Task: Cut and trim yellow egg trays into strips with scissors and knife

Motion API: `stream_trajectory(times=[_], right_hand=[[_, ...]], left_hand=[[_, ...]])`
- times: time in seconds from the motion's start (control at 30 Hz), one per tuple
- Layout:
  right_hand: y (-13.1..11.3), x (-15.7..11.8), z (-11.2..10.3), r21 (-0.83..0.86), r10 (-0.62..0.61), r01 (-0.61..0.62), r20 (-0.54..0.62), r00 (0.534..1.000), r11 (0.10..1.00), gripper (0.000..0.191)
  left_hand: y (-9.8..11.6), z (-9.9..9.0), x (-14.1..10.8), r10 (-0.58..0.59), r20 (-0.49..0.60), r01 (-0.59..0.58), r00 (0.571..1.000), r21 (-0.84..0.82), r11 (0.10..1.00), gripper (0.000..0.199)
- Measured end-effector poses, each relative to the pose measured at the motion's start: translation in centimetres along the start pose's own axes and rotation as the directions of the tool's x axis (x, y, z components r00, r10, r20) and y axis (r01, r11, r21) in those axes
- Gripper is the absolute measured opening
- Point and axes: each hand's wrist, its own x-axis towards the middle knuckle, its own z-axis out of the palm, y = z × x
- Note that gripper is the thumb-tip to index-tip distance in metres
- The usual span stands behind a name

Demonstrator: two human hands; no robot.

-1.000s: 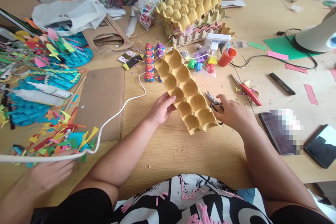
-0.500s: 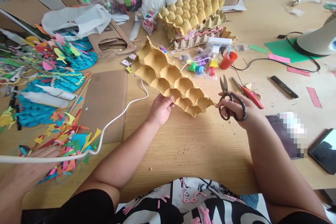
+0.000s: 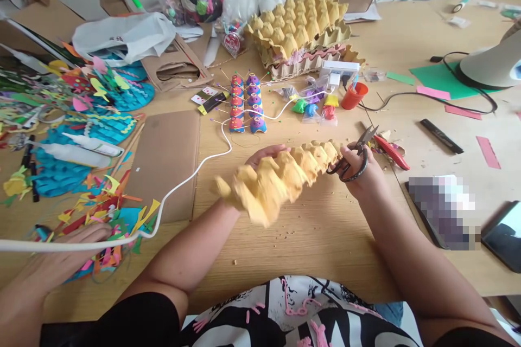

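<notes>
Head view: left hand (image 3: 266, 155), arm outstretched, grasps the egg-carton strip (image 3: 280, 176) along its far edge; right hand (image 3: 369, 178) curls around scissors (image 3: 363, 141).

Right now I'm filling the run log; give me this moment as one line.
left hand: holds yellow pulp egg-tray strip | right hand: holds black-handled metal scissors near strip's end, blades parted

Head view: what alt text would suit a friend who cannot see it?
A person's left hand holds a yellow egg-tray strip above a wooden table; the right hand holds black-handled scissors. Beyond are two colourful bumpy crafts and stacked egg trays.
</notes>
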Motion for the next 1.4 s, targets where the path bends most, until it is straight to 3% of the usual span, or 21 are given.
stream_trajectory(times=[0.1,0.17,0.27,0.37,0.5,0.67,0.73,0.9,1.0,1.13,1.27,1.4], right_hand=[[0.7,0.7,0.0,0.137,0.005,0.006,-0.083,0.997,0.991,0.06],[0.9,1.1,0.1,0.214,-0.003,0.031,-0.129,0.992,0.976,0.062],[1.0,1.5,0.4,0.269,-0.04,0.086,-0.175,0.984,0.959,0.059],[0.8,2.0,0.6,0.295,-0.08,0.139,-0.204,0.976,0.945,0.057],[-0.2,3.5,0.5,0.281,-0.162,0.209,-0.18,0.97,0.937,0.053],[-1.6,6.1,1.0,0.243,-0.305,0.336,-0.155,0.94,0.91,0.05],[-1.8,7.0,1.6,0.221,-0.356,0.38,-0.141,0.924,0.898,0.049],[-1.9,8.1,2.6,0.09,-0.435,0.45,-0.144,0.889,0.889,0.048],[-1.8,7.4,2.2,0.005,-0.489,0.497,-0.17,0.856,0.868,0.044],[-0.8,4.5,1.6,-0.06,-0.417,0.412,-0.153,0.896,0.909,0.042],[1.6,0.9,1.7,-0.122,-0.366,0.361,-0.027,0.93,0.925,0.04],[3.4,-1.0,1.6,-0.236,-0.428,0.468,0.202,0.881,0.852,0.044]], left_hand=[[-0.2,0.3,-0.3,0.118,0.095,-0.128,0.988,0.106,0.986,0.039],[-0.3,0.6,-0.3,0.106,0.141,-0.128,0.984,0.161,0.979,0.044],[-0.2,0.9,-0.4,-0.018,0.185,-0.009,0.983,0.147,0.989,0.056],[0.1,1.0,-0.5,-0.144,0.162,0.131,0.976,0.088,0.987,0.055],[0.1,0.5,-0.6,-0.211,0.177,0.219,0.961,-0.028,0.975,0.067],[0.1,0.2,-0.6,-0.227,0.387,0.215,0.894,0.075,0.974,0.077],[0.1,0.3,-0.5,-0.225,0.412,0.19,0.883,0.125,0.974,0.082],[-0.1,0.3,-0.6,-0.163,0.366,0.125,0.916,0.126,0.984,0.097],[-0.2,0.4,-0.7,-0.146,0.36,0.102,0.921,0.14,0.985,0.095],[-0.1,0.5,-0.6,-0.036,0.321,0.013,0.946,0.073,0.997,0.079],[0.2,0.5,-0.3,0.062,0.204,-0.066,0.977,0.01,0.998,0.077],[0.6,0.6,-0.3,0.101,0.123,-0.098,0.987,-0.034,0.995,0.08]])
